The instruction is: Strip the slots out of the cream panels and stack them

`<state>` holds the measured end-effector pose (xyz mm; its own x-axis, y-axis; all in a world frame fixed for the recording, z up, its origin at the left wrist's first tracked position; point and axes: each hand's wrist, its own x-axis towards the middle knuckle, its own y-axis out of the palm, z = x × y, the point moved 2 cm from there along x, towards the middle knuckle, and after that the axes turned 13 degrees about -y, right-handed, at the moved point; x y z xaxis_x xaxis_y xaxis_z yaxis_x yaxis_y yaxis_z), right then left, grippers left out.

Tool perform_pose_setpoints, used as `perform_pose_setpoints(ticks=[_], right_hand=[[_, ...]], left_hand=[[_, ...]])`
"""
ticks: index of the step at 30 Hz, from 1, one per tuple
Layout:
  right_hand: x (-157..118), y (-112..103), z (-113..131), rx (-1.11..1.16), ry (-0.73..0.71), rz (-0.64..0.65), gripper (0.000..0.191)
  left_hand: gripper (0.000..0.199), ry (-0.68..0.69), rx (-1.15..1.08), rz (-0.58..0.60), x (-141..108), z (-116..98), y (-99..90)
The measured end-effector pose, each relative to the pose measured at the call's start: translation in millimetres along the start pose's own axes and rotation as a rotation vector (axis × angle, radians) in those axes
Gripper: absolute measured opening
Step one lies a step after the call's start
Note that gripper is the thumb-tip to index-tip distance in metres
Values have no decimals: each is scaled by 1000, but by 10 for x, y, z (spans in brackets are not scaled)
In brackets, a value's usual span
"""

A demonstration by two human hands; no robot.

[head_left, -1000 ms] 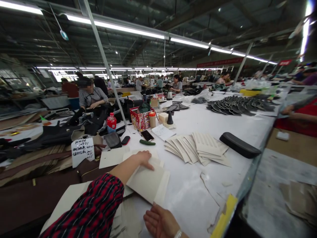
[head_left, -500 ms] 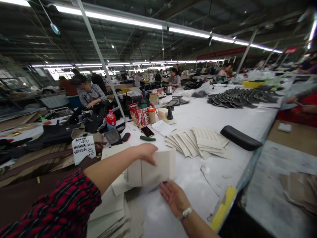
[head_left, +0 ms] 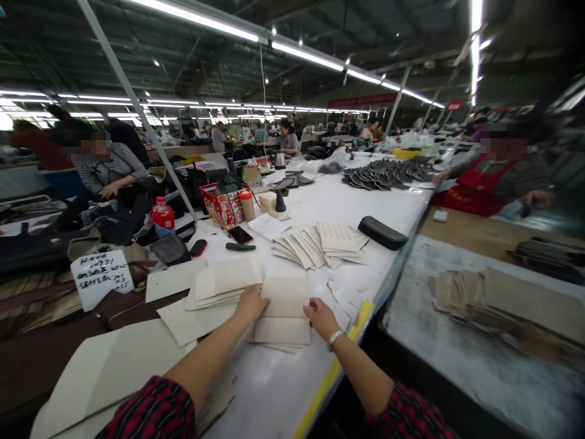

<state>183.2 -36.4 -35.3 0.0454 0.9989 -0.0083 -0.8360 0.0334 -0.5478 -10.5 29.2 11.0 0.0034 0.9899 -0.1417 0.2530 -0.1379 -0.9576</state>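
Between my hands lies a cream panel [head_left: 286,294] with a crease across it, on top of a few similar pieces on the white table [head_left: 256,390]. My left hand [head_left: 250,305] is closed at the panel's left edge, thumb on its surface. Pinching the right edge is my right hand [head_left: 321,317], a bracelet on its wrist. A stack of cream panels [head_left: 223,281] sits just left of my left hand. Beyond my hands, more cream pieces [head_left: 320,244] are fanned out.
A dark case [head_left: 382,233], green cucumber-like item [head_left: 240,247], phone [head_left: 240,235], red bottle [head_left: 163,217] and patterned basket [head_left: 223,207] stand farther back. Yellow tape [head_left: 336,369] marks the right edge. A person in a red apron [head_left: 484,183] is across the gap.
The view has turned right. My left hand has come down to the panel's left edge, and my right hand has gone from open to gripping its right edge. The panel now lies flat.
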Motion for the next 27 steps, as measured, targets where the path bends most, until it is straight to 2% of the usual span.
perform_pose_setpoints(ticks=[2,3,6,7,9,12,14,16,19,21,24,27], right_hand=[[-48,-16,25,-108,-48,-13,39],[-76,-20,45,-144,-64,-12,41],[-183,-11,84,-163,-67,7,46],[-228,-4,84,-145,-65,13,47],[-330,13,63,-95,-58,26,48],[-497,35,13,-12,-27,82,48],[-590,34,-7,21,-5,121,50],[-646,19,-12,21,15,156,51],[-650,-3,-6,-18,23,210,49],[-606,-10,3,-63,-11,221,45],[-517,-21,33,-143,-65,190,39],[-516,-45,76,-218,-81,184,35]], left_hand=[[60,92,73,-81,-104,-78,19],[66,176,123,-76,-166,-132,41],[79,388,260,102,-378,-268,161],[80,408,282,152,-448,-290,194],[73,419,294,168,-575,-309,221],[56,458,246,82,-725,-314,201],[53,475,225,-6,-772,-310,208],[58,403,236,-71,-747,-278,269],[73,120,214,-118,-584,-154,409],[77,-15,130,-109,-446,-74,475],[70,-64,-51,-53,-297,-33,470],[65,-84,-198,-23,-328,-26,400]])
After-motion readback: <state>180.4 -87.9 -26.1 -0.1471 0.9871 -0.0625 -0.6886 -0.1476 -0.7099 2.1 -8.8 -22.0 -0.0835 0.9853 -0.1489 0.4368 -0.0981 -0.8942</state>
